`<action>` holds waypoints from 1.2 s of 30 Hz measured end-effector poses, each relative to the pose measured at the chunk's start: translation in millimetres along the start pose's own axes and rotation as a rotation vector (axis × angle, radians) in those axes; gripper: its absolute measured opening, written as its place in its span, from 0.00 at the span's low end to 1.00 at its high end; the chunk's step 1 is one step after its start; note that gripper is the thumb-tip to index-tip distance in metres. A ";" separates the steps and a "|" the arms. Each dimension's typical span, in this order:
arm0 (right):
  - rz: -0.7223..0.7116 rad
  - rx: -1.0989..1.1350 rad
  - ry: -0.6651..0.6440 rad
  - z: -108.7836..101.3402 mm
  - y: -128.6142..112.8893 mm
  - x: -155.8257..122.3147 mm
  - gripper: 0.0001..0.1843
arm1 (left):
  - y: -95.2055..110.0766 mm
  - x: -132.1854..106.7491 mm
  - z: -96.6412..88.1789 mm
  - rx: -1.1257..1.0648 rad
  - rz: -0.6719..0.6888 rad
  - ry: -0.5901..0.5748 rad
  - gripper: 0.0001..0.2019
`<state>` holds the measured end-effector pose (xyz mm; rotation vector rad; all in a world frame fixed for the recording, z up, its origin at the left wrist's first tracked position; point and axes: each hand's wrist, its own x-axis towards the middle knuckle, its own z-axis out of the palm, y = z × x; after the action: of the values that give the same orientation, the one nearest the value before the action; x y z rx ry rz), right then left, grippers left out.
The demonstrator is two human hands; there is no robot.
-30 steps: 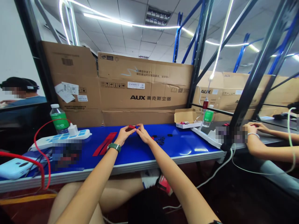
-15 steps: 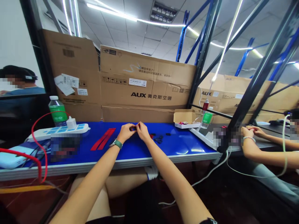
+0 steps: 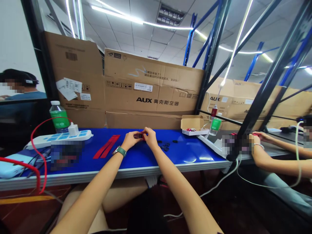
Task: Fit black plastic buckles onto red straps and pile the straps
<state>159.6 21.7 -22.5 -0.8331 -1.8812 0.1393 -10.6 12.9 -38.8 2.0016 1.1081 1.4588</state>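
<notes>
Change: the small red-and-black piece [image 3: 142, 136] shows more red between the fingertips than a moment ago, and the left hand [image 3: 130, 140] and right hand [image 3: 149, 137] sit slightly lower in the view.
Grip: fingertips of both hands are pressed together from either side, pinching the piece just above the tabletop.
Task's thing: the piece sits between the hands, over the middle of the glossy blue tabletop [image 3: 195, 152]; its exact shape is hidden by the fingers.
Left wrist: a green-strapped watch [image 3: 119, 151] circles it.
Nearby, left: two long flat red strips [image 3: 106, 147] lie side by side, just beyond the left hand.
Nearby, right: small black plastic pieces [image 3: 165, 147] lie loosely, just beside the right hand.
Farther left: a white power strip [image 3: 58, 139] with blue switches, a green-labelled plastic water bottle [image 3: 57, 117] behind it, and a red cable [image 3: 31, 139] looping past.
Farther right: a small open white-and-tan cardboard box [image 3: 192, 125] holds small colourful items.
Co-worker: a neighbour's bare forearms and hands [image 3: 263, 138] rest on a separate dark bench, well apart.
</notes>
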 end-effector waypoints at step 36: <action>0.574 0.612 -0.002 24.2 35.7 -0.6 0.28 | -10.7 7.7 1.0 -0.211 -0.002 0.022 0.19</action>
<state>156.6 54.6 -50.2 -0.9021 -1.4205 1.0133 -12.4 25.5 -42.4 1.8422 0.9225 1.5312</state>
